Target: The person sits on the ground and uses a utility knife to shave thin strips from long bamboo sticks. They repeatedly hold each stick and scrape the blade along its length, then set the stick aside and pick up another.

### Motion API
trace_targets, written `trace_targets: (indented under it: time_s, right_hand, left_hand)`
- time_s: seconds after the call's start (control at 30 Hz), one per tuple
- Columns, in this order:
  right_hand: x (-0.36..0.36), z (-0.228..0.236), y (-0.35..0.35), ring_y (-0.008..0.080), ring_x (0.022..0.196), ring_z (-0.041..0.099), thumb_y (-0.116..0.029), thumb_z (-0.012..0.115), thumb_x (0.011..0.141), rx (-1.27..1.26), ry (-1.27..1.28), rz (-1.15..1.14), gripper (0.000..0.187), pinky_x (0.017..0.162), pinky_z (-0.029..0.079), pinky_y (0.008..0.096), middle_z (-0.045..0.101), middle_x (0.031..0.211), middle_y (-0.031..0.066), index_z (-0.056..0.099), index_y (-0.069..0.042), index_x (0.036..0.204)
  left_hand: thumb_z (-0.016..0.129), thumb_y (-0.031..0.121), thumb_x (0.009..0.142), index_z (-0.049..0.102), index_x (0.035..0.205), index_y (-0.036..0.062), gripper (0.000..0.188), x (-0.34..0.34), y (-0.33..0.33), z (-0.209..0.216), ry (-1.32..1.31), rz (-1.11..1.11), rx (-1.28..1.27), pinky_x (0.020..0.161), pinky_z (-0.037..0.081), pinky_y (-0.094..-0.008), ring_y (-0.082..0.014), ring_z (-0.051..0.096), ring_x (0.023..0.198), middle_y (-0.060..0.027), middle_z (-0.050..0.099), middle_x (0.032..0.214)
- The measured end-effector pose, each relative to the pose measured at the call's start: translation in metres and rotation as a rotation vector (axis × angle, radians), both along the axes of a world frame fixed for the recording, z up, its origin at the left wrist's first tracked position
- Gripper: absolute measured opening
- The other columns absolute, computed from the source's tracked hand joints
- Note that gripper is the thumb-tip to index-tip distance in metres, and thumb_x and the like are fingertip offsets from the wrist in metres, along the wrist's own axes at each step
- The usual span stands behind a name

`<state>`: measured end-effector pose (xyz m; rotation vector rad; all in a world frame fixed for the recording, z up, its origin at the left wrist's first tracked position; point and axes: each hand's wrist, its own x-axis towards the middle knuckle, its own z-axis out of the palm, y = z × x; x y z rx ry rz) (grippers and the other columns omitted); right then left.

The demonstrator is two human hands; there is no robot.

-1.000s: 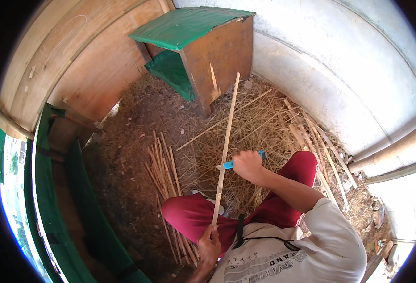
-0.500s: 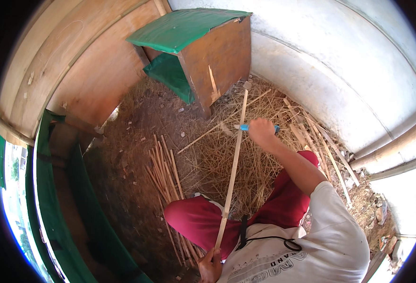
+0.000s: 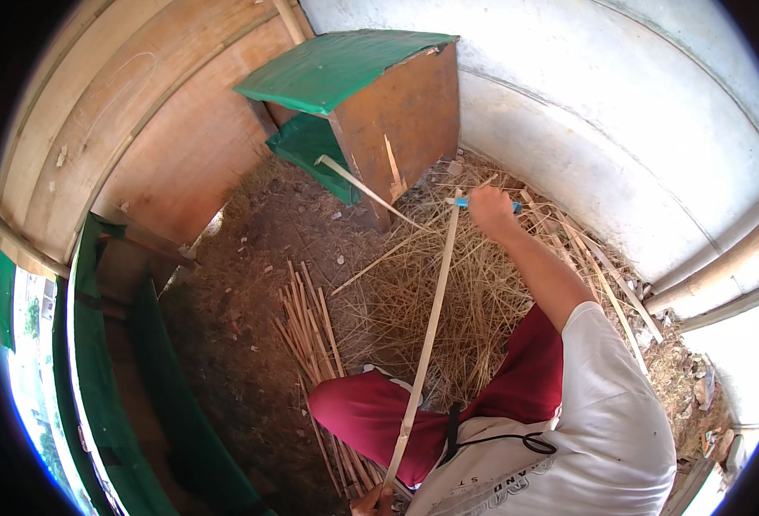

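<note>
At the bottom edge, my left hand (image 3: 373, 501) is closed on the near end of a long pale wooden strip (image 3: 428, 344), which slants up and away past my bent knee. My right hand (image 3: 491, 215) grips a blue-handled knife (image 3: 463, 202), the rest of its handle sticking out on the right side of the fist. Its blade lies against the strip near the far end; little of the blade shows. A thin, curled shaving (image 3: 371, 191) juts up to the left beyond the knife, and I cannot tell whether it is still attached.
Thin shavings (image 3: 448, 314) are heaped on the dirt floor before me. A bundle of narrow sticks (image 3: 306, 322) lies by my left knee. More long strips (image 3: 601, 271) rest along the white wall. Ahead stands a wooden box (image 3: 405, 112) with a green cover; a green-lined bench (image 3: 113, 370) is at left.
My right hand and the knife have moved up along the strip towards its far end. A long curled shaving now stands out there. My left hand is slightly lower and keeps its hold.
</note>
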<state>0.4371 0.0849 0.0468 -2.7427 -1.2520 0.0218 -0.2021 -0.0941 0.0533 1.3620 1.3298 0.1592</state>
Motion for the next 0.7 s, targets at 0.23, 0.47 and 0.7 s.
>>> trace_targets:
  time_s: [0.23, 0.47, 0.7]
  right_hand:
    - [0.081, -0.029, -0.029, 0.0308, 0.087, 0.073, -0.015, 0.064, 0.089, -0.143, -0.093, -0.121, 0.019, 0.074, 0.058, 0.0435, 0.074, 0.096, 0.0149, 0.075, -0.002, 0.096]
    - [0.031, -0.038, -0.041, 0.0297, 0.093, 0.070, -0.044, 0.077, 0.082, -0.631, 0.341, -0.063, 0.087, 0.071, 0.055, 0.0425, 0.068, 0.117, 0.0189, 0.037, -0.007, 0.151]
    - [0.038, -0.059, -0.052, 0.0254, 0.085, 0.072, -0.037, 0.072, 0.088, -0.427, -0.054, 0.064, 0.051, 0.066, 0.056, 0.0381, 0.073, 0.096, 0.0118, 0.061, -0.003, 0.124]
  left_hand:
    - [0.062, 0.012, 0.087, 0.063, 0.122, 0.0019, 0.036, -0.047, 0.001, 0.015, 0.239, -0.096, 0.052, 0.075, 0.053, -0.0360, -0.0261, 0.065, 0.095, -0.0188, 0.066, 0.108]
    - [0.062, 0.008, 0.093, 0.069, 0.097, -0.0022, 0.014, 0.007, 0.070, 0.088, 0.358, -0.330, 0.857, 0.056, 0.048, -0.0401, -0.0329, 0.066, 0.062, -0.0188, 0.065, 0.070]
    - [0.066, 0.004, 0.083, 0.068, 0.096, 0.0029, 0.013, 0.051, 0.120, 0.111, 0.566, -0.382, 1.144, 0.051, 0.048, -0.0433, -0.0357, 0.065, 0.060, -0.0149, 0.065, 0.073]
